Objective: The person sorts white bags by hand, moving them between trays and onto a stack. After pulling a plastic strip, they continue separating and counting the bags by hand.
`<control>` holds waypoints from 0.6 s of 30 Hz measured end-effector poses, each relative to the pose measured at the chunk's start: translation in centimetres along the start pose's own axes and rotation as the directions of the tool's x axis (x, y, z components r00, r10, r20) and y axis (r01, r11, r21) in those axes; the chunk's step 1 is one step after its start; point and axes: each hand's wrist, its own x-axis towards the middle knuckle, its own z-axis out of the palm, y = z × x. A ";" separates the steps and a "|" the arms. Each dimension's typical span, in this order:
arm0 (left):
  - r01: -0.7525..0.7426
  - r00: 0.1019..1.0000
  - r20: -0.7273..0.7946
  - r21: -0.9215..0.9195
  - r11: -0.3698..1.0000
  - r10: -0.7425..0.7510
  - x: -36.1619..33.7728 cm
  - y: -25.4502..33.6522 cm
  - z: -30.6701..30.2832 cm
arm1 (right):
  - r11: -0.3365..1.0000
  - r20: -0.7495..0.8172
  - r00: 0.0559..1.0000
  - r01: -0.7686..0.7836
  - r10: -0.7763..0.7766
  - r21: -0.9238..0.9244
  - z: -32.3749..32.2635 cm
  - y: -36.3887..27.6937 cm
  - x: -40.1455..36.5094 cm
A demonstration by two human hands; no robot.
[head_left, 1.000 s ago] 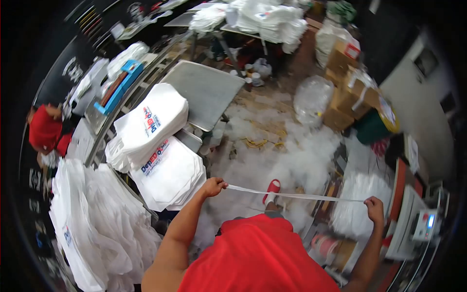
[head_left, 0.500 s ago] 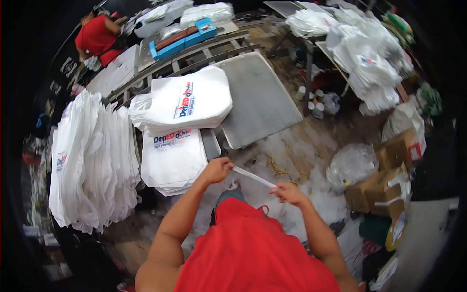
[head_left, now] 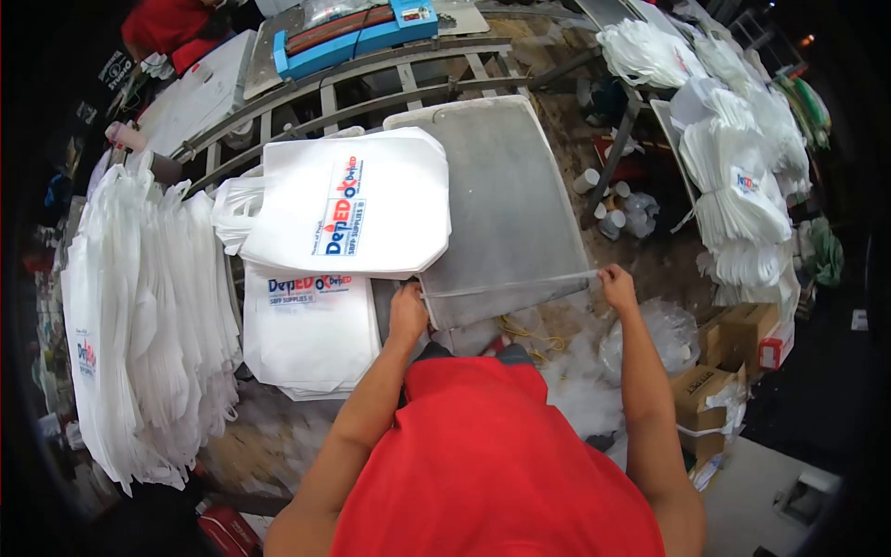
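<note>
My left hand [head_left: 408, 312] and my right hand [head_left: 617, 286] are both closed on the ends of a thin whitish strip [head_left: 510, 285], pulled straight between them. It runs across the near part of a grey flat board [head_left: 501, 200] with a pale rim. Just beyond my left hand lies a pile of white bags [head_left: 390, 195] with blue and red print, the top one flat with its handles to the left. A lower stack of printed white bags [head_left: 311, 339] sits nearer, left of my left forearm.
Many white bags [head_left: 148, 306] hang in a thick bunch at far left. A metal rack [head_left: 408, 79] and a blue device [head_left: 362, 42] stand behind the board. More white bags [head_left: 733, 176], cardboard boxes [head_left: 705, 395] and a plastic bundle [head_left: 664, 339] are at right. A person in red [head_left: 167, 32] is at back left.
My hands have moved apart, the right one farther right and up, stretching the strip longer. Both are now at the board's near edge, and my view has moved closer to it.
</note>
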 end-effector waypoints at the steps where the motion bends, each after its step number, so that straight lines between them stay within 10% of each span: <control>1: 0.086 0.995 0.054 0.018 0.996 -0.087 0.6 0.4 0.4 | 0.999 -0.069 0.997 0.035 -0.033 0.034 0.2 -0.2 2.0; 9: 0.110 0.991 -0.084 0.097 0.989 -0.102 0.9 0.1 2.4 | 0.989 0.017 0.998 0.061 -0.064 0.137 2.2 -3.4 16.1; 12: 0.366 0.908 0.010 0.470 0.803 -0.420 2.0 0.5 1.7 | 0.979 0.110 0.987 0.097 -0.118 0.179 1.9 -5.9 19.2; 14: 0.176 0.978 -0.175 0.398 0.900 -0.113 2.8 0.7 1.6 | 0.977 0.156 0.976 0.124 -0.151 0.176 1.9 -6.9 20.2; 18: 0.408 0.868 -0.333 0.057 0.911 -0.368 3.5 7.5 2.1 | 0.957 0.120 0.984 0.097 -0.134 0.274 2.8 -6.6 21.9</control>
